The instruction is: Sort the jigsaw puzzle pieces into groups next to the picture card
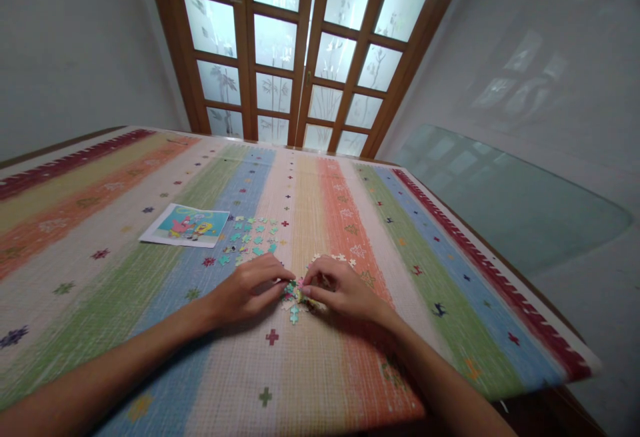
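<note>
My left hand [253, 286] and my right hand [345, 285] meet at a small heap of jigsaw puzzle pieces [295, 308] on the striped tablecloth. Thumb and forefinger of the left hand are pinched together on a puzzle piece at the heap's left side. A pink puzzle piece [301, 284] shows at the right hand's closed fingertips. Loose turquoise and green pieces [257, 240] lie spread out in rough rows beyond the left hand. Several pale pieces [341, 258] lie just past the right hand, partly hidden by it.
A printed picture of cartoon figures [187, 225] lies flat to the left of the spread pieces. The striped tablecloth [425, 250] covers the wide table. Behind it stand wooden doors with frosted panes [274, 40]. A glass panel [510, 190] leans along the right wall.
</note>
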Motion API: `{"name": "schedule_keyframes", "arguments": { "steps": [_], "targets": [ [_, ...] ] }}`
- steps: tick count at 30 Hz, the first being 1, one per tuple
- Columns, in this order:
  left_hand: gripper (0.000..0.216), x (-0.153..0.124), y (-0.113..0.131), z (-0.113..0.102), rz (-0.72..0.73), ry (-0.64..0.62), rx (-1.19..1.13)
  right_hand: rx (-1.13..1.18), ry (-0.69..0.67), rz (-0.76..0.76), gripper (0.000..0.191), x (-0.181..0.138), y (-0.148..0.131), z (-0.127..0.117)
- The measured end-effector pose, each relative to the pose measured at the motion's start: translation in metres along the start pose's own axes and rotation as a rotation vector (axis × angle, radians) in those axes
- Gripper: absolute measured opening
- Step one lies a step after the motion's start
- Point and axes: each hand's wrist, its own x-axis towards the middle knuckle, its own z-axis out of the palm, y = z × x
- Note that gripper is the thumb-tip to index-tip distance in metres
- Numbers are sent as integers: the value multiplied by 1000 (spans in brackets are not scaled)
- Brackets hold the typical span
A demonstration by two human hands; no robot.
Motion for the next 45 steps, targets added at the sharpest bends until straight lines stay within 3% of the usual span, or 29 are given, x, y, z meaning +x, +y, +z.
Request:
{"name": "schedule_keyframes", "arguments": {
  "steps": [3, 6, 9, 12, 15, 18, 29, 35, 39, 45],
  "targets": [
    [18, 5, -9, -29, -78, 60, 55, -11, 6, 21, 11, -2, 3, -6],
    [22, 7, -23, -71, -262, 52, 105, -1, 37, 31, 9, -3, 10, -11],
    [26, 2, -41, -111, -447, -111, 60, -11, 69, 36, 8, -4, 15, -14],
    [29, -8, -54, -133, -587, -362, -57, -43, 60, 44, 8, -3, 15, -16],
    [27, -14, -58, -134, -616, -538, -86, -68, 73, 37, 12, -2, 14, -20],
    [23, -16, -56, -125, -590, -589, -70, -84, 133, 28, 17, -3, 15, -25],
    [31, -18, -64, -112, -513, -541, 76, -153, 146, 47, 11, -4, 27, -28],
    [33, -19, -68, -111, -539, -551, 159, -181, -16, -38, 6, -5, 22, -27],
    [34, -22, -72, -112, -519, -537, 189, -200, -157, -12, 8, -7, 20, -24],
    [39, -21, -73, -112, -543, -524, 183, -219, -154, 2, 6, -7, 25, -26]
  ]
}}
